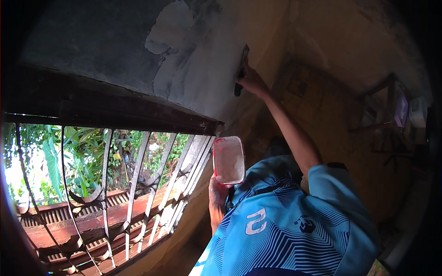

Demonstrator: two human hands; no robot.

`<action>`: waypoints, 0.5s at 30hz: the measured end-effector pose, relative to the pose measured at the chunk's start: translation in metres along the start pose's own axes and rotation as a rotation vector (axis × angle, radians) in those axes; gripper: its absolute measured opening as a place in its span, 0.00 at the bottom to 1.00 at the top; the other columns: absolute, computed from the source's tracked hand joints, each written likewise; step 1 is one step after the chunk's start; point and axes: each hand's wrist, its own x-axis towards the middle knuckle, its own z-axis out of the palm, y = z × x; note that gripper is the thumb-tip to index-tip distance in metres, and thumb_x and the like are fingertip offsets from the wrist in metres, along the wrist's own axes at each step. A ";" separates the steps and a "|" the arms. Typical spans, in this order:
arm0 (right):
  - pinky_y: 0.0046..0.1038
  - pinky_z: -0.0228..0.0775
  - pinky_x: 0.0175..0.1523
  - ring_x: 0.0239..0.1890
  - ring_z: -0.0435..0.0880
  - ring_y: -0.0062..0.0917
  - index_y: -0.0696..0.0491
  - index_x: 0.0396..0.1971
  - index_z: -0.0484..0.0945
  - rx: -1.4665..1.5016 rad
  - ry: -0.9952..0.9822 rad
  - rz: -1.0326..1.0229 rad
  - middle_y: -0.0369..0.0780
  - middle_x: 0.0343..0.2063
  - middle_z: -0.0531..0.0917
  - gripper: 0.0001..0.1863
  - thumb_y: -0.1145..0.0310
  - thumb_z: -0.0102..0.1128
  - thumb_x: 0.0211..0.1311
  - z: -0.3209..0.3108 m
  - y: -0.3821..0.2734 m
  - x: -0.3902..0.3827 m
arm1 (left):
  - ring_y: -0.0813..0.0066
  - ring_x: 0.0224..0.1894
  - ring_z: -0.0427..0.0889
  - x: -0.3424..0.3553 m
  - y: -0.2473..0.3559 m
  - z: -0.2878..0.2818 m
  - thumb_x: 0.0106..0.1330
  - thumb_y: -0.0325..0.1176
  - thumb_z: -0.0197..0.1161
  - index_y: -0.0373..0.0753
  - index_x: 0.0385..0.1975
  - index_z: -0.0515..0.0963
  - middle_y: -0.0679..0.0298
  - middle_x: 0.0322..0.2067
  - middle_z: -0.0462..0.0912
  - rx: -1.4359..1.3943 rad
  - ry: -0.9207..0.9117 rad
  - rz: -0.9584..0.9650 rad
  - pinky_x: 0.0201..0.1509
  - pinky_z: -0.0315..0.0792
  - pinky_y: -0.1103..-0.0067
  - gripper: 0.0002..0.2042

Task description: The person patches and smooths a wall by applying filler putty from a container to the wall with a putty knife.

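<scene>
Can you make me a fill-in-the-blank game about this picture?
1. The left hand holds a container whose bright edge is ____.
2. Higher or lower? The right hand, gripping a tool, is ____ in the picture than the left hand.
3. The plants behind the window bars are mostly ____.
4. The shirt is mostly ____.

Missing words: red; higher; green; blue.

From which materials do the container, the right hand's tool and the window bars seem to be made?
Container: probably plastic, with rounded corners and a red, pale-smeared surface. Tool: its dark, matt-looking handle may be plastic or rubber; the rest is too dim. Window bars: likely dull metal, judging by their slender, partly curved form.
</scene>
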 end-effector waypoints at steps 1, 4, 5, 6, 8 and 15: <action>0.31 0.74 0.52 0.42 0.84 0.35 0.55 0.74 0.39 -0.043 0.008 -0.024 0.50 0.52 0.78 0.50 0.71 0.61 0.56 0.008 0.013 0.005 | 0.66 0.44 0.83 0.001 -0.001 -0.003 0.59 0.38 0.57 0.32 0.63 0.63 0.54 0.53 0.77 0.003 -0.011 -0.006 0.40 0.82 0.76 0.31; 0.30 0.74 0.52 0.43 0.84 0.33 0.54 0.74 0.37 -0.107 0.016 -0.088 0.51 0.52 0.78 0.52 0.74 0.61 0.55 0.056 0.049 -0.018 | 0.66 0.46 0.82 0.000 -0.002 -0.002 0.58 0.39 0.57 0.32 0.64 0.62 0.53 0.54 0.76 -0.008 -0.008 -0.005 0.42 0.83 0.75 0.32; 0.30 0.74 0.52 0.43 0.84 0.33 0.54 0.74 0.37 -0.110 0.005 -0.087 0.51 0.52 0.78 0.52 0.74 0.61 0.55 0.064 0.046 -0.040 | 0.65 0.48 0.82 -0.001 -0.002 -0.003 0.58 0.39 0.58 0.32 0.64 0.62 0.53 0.55 0.75 -0.020 0.005 0.001 0.42 0.83 0.75 0.33; 0.30 0.74 0.53 0.45 0.83 0.33 0.53 0.74 0.37 -0.012 -0.073 -0.183 0.49 0.54 0.77 0.52 0.75 0.61 0.54 0.069 0.038 -0.068 | 0.65 0.48 0.82 -0.002 0.000 -0.001 0.58 0.39 0.58 0.32 0.64 0.62 0.53 0.55 0.75 -0.027 0.011 0.003 0.42 0.83 0.75 0.33; 0.29 0.73 0.54 0.48 0.82 0.32 0.53 0.74 0.37 0.084 -0.162 -0.275 0.48 0.56 0.76 0.53 0.77 0.61 0.53 0.072 0.042 -0.088 | 0.66 0.49 0.82 -0.004 0.005 0.003 0.57 0.41 0.60 0.32 0.64 0.62 0.53 0.56 0.75 -0.010 -0.043 0.030 0.42 0.82 0.77 0.34; 0.21 0.73 0.46 0.43 0.77 0.17 0.54 0.71 0.58 0.603 -0.356 0.167 0.35 0.44 0.79 0.40 0.78 0.51 0.53 0.023 0.065 -0.058 | 0.61 0.53 0.78 0.000 0.009 -0.004 0.57 0.42 0.62 0.32 0.62 0.65 0.53 0.53 0.77 0.100 -0.204 0.131 0.56 0.75 0.64 0.34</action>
